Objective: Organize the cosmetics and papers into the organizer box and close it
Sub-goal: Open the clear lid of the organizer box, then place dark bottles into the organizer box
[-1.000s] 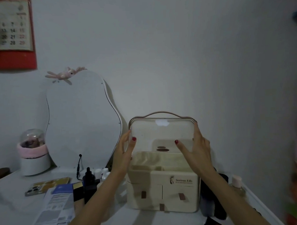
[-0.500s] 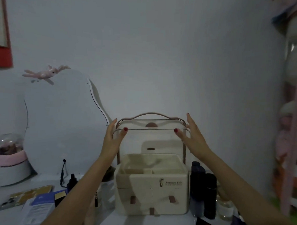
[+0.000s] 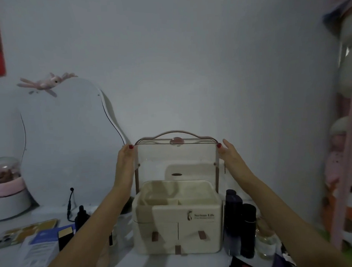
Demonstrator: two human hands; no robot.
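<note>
A cream organizer box (image 3: pixel 202 228) stands in the middle of the white table, its top compartments open and showing nothing inside. Its clear lid (image 3: pixel 176 153) is swung up under the pink carry handle (image 3: pixel 174 132). My left hand (image 3: pixel 124 165) presses the lid's left edge and my right hand (image 3: pixel 231 158) its right edge. Dark bottles (image 3: pixel 240 221) stand right of the box. A dropper bottle (image 3: pixel 81 215), a black-and-gold box (image 3: pixel 65 237) and a folded paper leaflet (image 3: pixel 38 252) lie to the left.
A wavy mirror (image 3: pixel 69 145) with a pink toy (image 3: pixel 45 83) on top leans on the wall at left. A domed pink-and-white jar (image 3: pixel 7 189) and a phone (image 3: pixel 25 232) lie far left. A pink rack with soft toys (image 3: pixel 349 147) fills the right edge.
The lid has swung from lying over the box's front up to the raised position under the handle, both hands rising with it. The camera has turned right.
</note>
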